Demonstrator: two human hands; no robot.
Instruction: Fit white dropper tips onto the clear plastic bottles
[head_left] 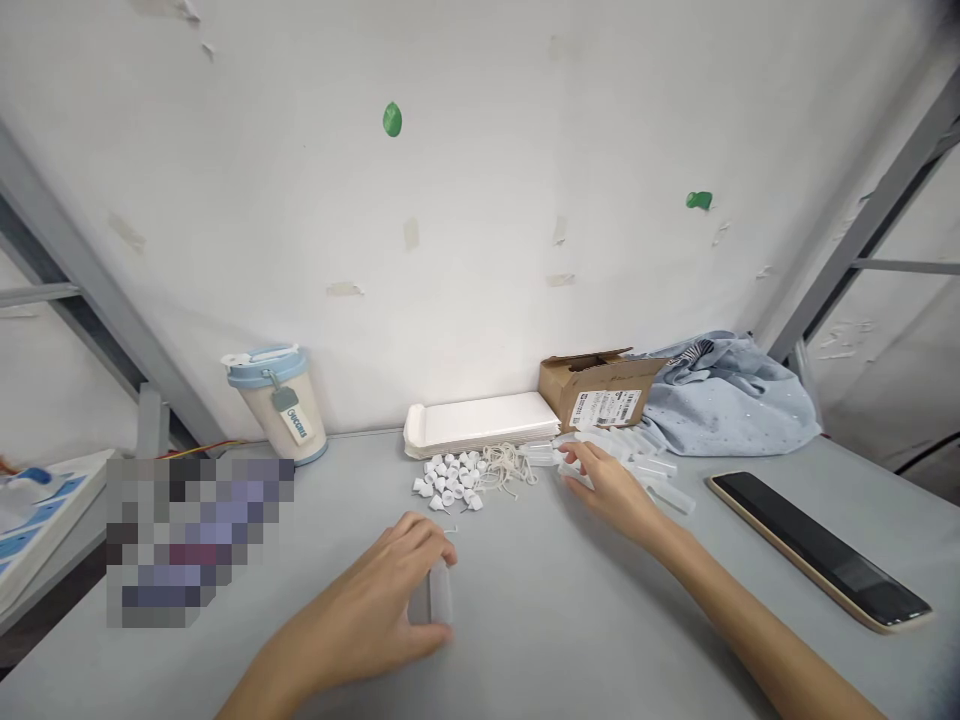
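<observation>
Fingers of my left hand (379,600) curve around one translucent tube (441,598), spread just wide enough to span it, thumb at the near end. I cannot tell whether it rests on the desk (562,640) or hangs slightly above. Fingers of my right hand (611,490) are slightly parted at the edge of the loose tubes (670,497); whether they pinch one, I cannot tell.

Judging by how things lie, much is left: many tubes lie unheld, with small white caps (448,490) and strings (510,468) in neighbouring piles. I can make out no cap on a tube, though my grip hides parts of this one.

Open room runs between my hands and towards me; the front edge is out of view. Behind the piles, a white box (480,420) and a cardboard box (628,385) limit reach. A phone (817,545) borders my right forearm.
</observation>
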